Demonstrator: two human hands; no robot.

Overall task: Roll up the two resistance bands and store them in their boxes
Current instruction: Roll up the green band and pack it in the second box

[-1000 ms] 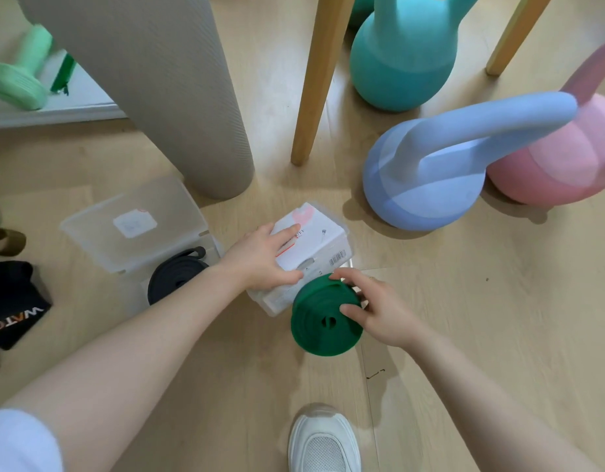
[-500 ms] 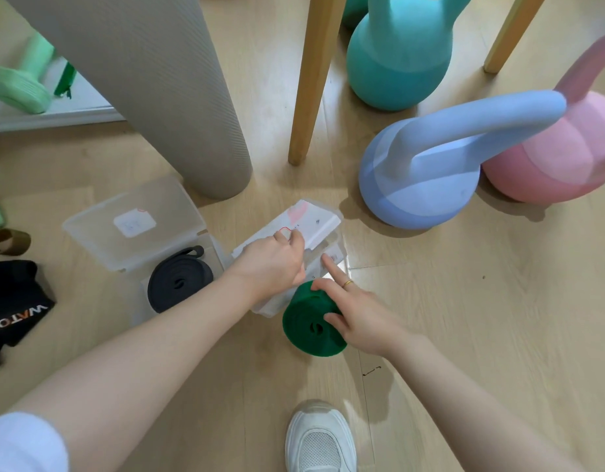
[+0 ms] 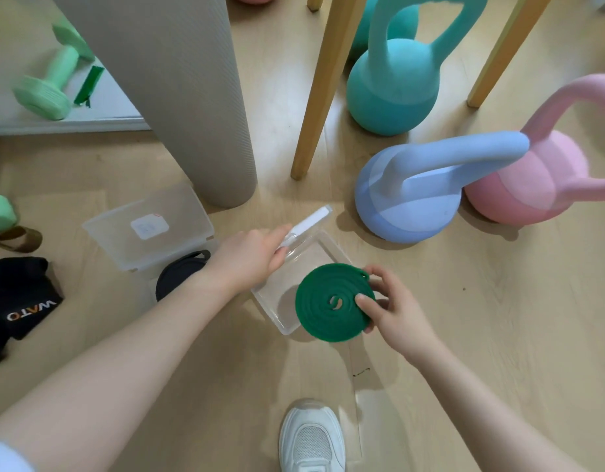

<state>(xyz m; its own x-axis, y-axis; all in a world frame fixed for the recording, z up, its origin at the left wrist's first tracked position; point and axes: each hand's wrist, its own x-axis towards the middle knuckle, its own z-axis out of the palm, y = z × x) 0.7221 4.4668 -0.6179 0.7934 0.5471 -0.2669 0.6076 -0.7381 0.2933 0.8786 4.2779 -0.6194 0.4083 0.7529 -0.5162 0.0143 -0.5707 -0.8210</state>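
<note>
While we look down from the head camera, our right hand pinches the rolled green band at its 3 o'clock edge, over the near corner of the open clear box. Our left hand grips that box's raised lid at 11 o'clock. The black band lies coiled in the second box, at 9 o'clock.
</note>
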